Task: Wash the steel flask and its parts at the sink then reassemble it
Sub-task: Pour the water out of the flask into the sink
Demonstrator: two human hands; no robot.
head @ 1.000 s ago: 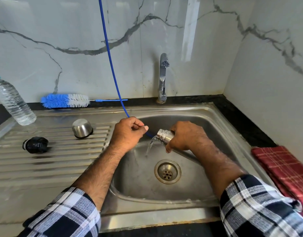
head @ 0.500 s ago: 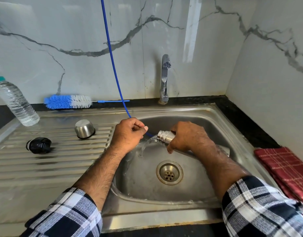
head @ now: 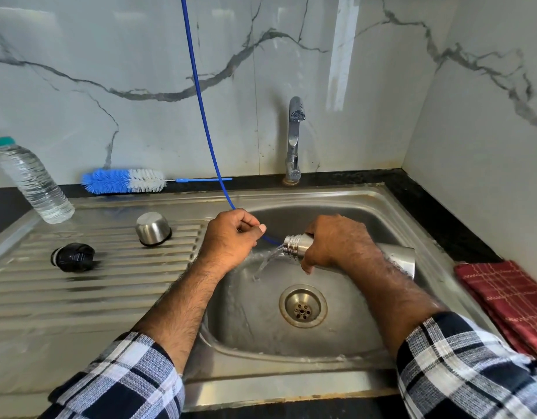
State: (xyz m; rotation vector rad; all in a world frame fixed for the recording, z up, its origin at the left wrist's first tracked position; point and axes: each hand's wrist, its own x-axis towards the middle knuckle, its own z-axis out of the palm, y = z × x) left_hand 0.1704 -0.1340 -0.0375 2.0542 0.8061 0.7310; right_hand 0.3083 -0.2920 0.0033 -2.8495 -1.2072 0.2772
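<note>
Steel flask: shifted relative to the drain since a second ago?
No clear shift. The steel flask stays tilted, mouth up-left of the drain, in the right hand, pouring water.

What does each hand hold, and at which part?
Left hand pinches the blue hose near its lower end; right hand grips the steel flask just behind its neck.

The right hand point(head: 330, 241) covers the middle of the flask point(head: 294, 244), so only its neck and its bottom end show. The blue hose point(head: 200, 110) goes off the top edge, so where it comes from can't be seen. Near the flask, part of the hose is hidden inside the left hand point(head: 231, 237). Its tip at the flask's mouth is lost in the water. The red cloth point(head: 509, 300), right of the flask, is cut off by the right edge. Both sleeves point(head: 122, 379) run off the bottom.
</note>
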